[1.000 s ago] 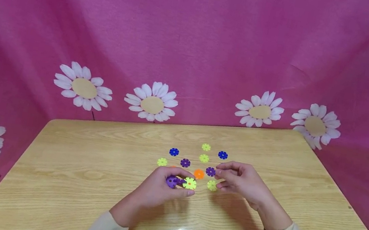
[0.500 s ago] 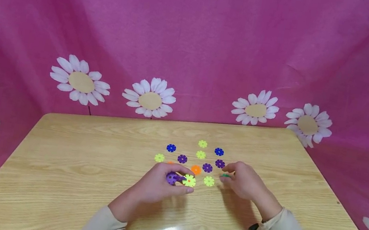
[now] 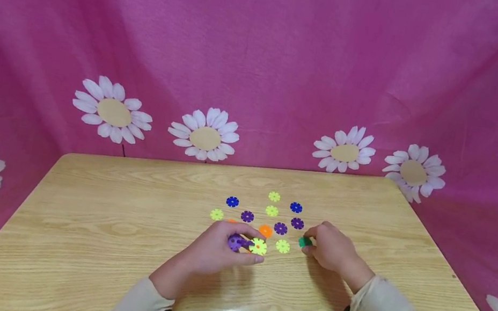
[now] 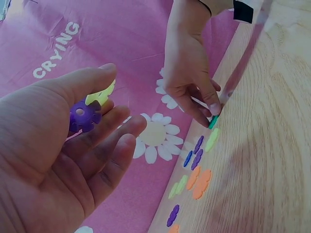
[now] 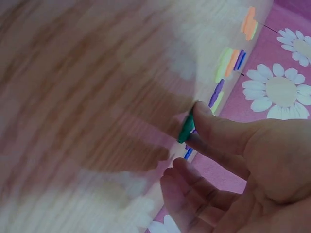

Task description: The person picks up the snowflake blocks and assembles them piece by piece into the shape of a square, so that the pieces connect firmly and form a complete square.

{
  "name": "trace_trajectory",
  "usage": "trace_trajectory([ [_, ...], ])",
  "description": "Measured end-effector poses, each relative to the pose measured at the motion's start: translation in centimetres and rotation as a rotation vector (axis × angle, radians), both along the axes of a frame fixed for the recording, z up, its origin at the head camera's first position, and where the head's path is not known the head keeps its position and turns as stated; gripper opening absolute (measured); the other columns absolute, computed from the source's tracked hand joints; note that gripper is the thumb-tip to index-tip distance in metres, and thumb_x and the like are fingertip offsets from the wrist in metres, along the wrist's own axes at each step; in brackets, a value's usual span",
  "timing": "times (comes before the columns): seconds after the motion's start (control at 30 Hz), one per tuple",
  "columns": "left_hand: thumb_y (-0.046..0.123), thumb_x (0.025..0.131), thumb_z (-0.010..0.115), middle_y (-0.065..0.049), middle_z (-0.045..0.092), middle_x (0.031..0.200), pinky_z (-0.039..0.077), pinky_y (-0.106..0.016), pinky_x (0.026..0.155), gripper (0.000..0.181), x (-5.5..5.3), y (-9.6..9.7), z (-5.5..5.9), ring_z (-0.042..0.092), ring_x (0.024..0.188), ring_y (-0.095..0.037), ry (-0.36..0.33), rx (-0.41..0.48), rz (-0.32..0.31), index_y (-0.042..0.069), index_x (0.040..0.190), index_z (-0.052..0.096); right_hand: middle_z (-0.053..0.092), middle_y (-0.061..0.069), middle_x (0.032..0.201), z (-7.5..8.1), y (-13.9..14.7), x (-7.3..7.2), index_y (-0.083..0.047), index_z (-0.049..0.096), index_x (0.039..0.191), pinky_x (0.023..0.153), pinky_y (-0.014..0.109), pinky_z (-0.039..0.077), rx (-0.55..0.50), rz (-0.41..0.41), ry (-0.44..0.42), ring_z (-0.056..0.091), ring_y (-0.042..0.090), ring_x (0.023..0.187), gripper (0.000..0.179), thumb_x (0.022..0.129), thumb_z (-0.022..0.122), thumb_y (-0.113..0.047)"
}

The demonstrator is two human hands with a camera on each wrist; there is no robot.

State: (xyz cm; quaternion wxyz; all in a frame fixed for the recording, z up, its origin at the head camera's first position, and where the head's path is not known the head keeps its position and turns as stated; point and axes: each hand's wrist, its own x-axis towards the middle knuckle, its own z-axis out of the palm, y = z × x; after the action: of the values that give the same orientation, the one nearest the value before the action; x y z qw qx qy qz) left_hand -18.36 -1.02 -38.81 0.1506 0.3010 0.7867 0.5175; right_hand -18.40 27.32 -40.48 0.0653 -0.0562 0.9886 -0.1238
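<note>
My left hand holds a small joined piece of plastic snowflake discs above the table. Its purple disc sits by the palm, and a yellow-green disc faces out between thumb and fingers. My right hand is down at the tabletop, to the right of the loose discs. Thumb and index finger pinch a green snowflake disc, tilted up on its edge in the right wrist view. Closest to it lie a purple disc and a yellow-green disc.
On the wooden table several more discs lie flat: blue ones, purple ones, yellow-green ones and orange ones. A pink cloth with white flowers hangs behind the table's far edge.
My right hand has moved right and down from beside the purple discs and has taken hold of the green disc, uncovering a purple one. My left hand keeps its joined piece nearly still.
</note>
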Motion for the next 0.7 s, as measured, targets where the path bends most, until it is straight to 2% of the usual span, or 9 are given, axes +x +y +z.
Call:
trace_trajectory([
  [0.13, 0.032, 0.083, 0.082, 0.001, 0.070, 0.116, 0.057, -0.039, 0.092, 0.036, -0.03, -0.03, 0.02, 0.066, 0.106, -0.014, 0.007, -0.011, -0.006, 0.019, 0.115, 0.074, 0.068, 0.012, 0.102, -0.33, 0.14, -0.09, -0.005, 0.075, 0.105, 0.090, 0.050, 0.054, -0.021, 0.007, 0.033, 0.063, 0.028, 0.098, 0.023, 0.086, 0.079, -0.017],
  [0.2, 0.032, 0.083, 0.082, 0.001, 0.070, 0.116, 0.057, -0.040, 0.093, 0.036, -0.07, 0.00, -0.07, 0.066, 0.106, -0.015, 0.015, -0.010, -0.010, 0.017, 0.116, 0.074, 0.070, 0.012, 0.101, -0.43, 0.25, -0.22, -0.004, 0.075, 0.102, 0.091, 0.050, 0.054, -0.036, 0.018, 0.041, 0.064, 0.029, 0.098, 0.021, 0.085, 0.079, -0.016],
  [0.33, 0.032, 0.083, 0.082, 0.002, 0.070, 0.115, 0.057, -0.038, 0.091, 0.037, -0.07, 0.02, -0.20, 0.066, 0.106, -0.013, 0.020, -0.010, -0.009, 0.017, 0.116, 0.073, 0.071, 0.011, 0.099, -0.47, 0.40, -0.60, -0.004, 0.074, 0.099, 0.091, 0.051, 0.053, -0.056, 0.026, 0.028, 0.065, 0.028, 0.096, 0.020, 0.083, 0.080, -0.015],
  [0.47, 0.032, 0.083, 0.082, 0.004, 0.070, 0.115, 0.058, -0.034, 0.088, 0.035, -0.06, -0.02, -0.15, 0.066, 0.103, -0.012, 0.016, -0.018, -0.001, 0.019, 0.115, 0.074, 0.071, 0.008, 0.094, -0.35, 0.36, -0.88, -0.003, 0.072, 0.099, 0.087, 0.048, 0.054, -0.071, 0.010, 0.003, 0.063, 0.023, 0.087, 0.021, 0.083, 0.081, -0.014],
  [0.6, 0.034, 0.083, 0.082, 0.006, 0.070, 0.115, 0.056, -0.028, 0.088, 0.035, -0.01, -0.06, -0.15, 0.065, 0.105, -0.011, 0.011, -0.035, 0.007, 0.022, 0.115, 0.074, 0.070, 0.006, 0.088, -0.26, 0.11, -0.80, -0.005, 0.070, 0.096, 0.082, 0.044, 0.054, -0.102, -0.034, -0.005, 0.061, 0.020, 0.081, 0.020, 0.082, 0.082, -0.012],
  [0.7, 0.036, 0.083, 0.082, 0.006, 0.070, 0.114, 0.055, -0.028, 0.090, 0.038, 0.03, -0.09, -0.19, 0.065, 0.107, -0.012, 0.004, -0.044, 0.009, 0.020, 0.116, 0.074, 0.070, 0.005, 0.086, -0.27, -0.08, -0.67, -0.007, 0.067, 0.093, 0.079, 0.042, 0.053, -0.136, -0.062, 0.008, 0.060, 0.020, 0.079, 0.021, 0.080, 0.083, -0.011],
])
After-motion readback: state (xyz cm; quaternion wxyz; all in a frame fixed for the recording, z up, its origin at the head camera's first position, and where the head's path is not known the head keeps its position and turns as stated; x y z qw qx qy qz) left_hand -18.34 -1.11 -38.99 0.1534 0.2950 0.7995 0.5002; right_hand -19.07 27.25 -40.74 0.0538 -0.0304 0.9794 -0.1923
